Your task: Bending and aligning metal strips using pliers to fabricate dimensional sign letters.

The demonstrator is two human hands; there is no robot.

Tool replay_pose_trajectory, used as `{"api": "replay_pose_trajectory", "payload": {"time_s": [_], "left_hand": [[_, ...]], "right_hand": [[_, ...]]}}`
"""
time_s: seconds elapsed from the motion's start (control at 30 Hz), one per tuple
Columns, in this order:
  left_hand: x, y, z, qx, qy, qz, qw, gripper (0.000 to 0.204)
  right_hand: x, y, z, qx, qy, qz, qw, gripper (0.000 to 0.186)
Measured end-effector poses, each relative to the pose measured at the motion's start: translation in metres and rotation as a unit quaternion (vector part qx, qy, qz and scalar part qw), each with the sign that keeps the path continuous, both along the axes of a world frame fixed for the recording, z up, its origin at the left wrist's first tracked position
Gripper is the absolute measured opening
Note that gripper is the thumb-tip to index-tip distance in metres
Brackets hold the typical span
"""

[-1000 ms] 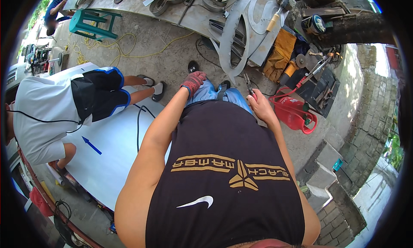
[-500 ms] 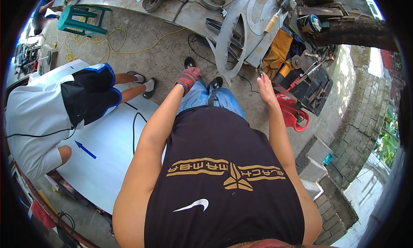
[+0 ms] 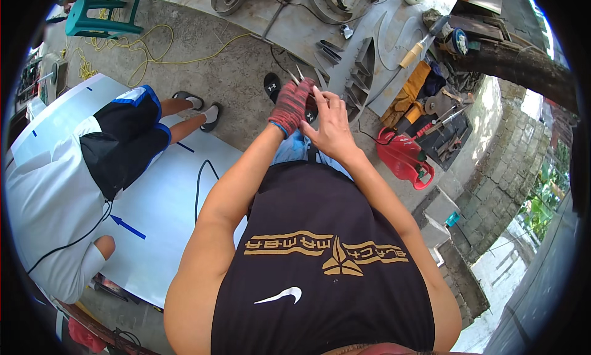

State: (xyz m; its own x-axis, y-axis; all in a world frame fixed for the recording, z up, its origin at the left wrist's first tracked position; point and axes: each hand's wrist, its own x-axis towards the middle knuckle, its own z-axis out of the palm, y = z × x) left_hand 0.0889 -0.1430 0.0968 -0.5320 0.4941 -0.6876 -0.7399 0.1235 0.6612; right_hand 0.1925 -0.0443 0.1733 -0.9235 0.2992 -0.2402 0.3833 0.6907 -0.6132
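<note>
My left hand wears a red and black knit glove, its fingers closed in front of my waist. Two thin, pale, pointed pieces stick out past the gloved fingertips; what they belong to is hidden. Bare, my right hand meets the glove from the right, its fingers bent and their tips against the glove's edge. Whatever lies between the two hands is too covered to name. Beyond them on the metal-topped bench lies a folded grey metal strip, beside a flat sheet with curved cut-outs.
A co-worker in dark shorts bends over a large white panel at left. A green stool and yellow cord are on the floor. At right stand a red chair-like object, tools and a paint pail.
My right hand has come from the bench's edge leftward to my left hand, which has moved slightly right. The leaf-shaped metal cut-out that overhung the bench no longer shows there.
</note>
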Motion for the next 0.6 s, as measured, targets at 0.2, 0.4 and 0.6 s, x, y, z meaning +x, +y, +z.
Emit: {"api": "replay_pose_trajectory", "payload": {"time_s": [0.2, 0.4, 0.6], "left_hand": [[-0.147, -0.042, -0.054, -0.178, 0.265, -0.032, 0.947, 0.032], [-0.268, 0.002, -0.054, -0.310, 0.445, -0.433, 0.720, 0.046], [-0.293, 0.048, -0.063, -0.288, 0.474, -0.480, 0.680, 0.028]], "right_hand": [[-0.023, 0.025, -0.003, -0.023, -0.029, -0.035, 0.999, 0.066], [-0.028, 0.035, 0.003, -0.020, -0.087, -0.092, 0.992, 0.044], [-0.032, 0.012, 0.012, -0.032, -0.118, -0.077, 0.990, 0.042]]}}
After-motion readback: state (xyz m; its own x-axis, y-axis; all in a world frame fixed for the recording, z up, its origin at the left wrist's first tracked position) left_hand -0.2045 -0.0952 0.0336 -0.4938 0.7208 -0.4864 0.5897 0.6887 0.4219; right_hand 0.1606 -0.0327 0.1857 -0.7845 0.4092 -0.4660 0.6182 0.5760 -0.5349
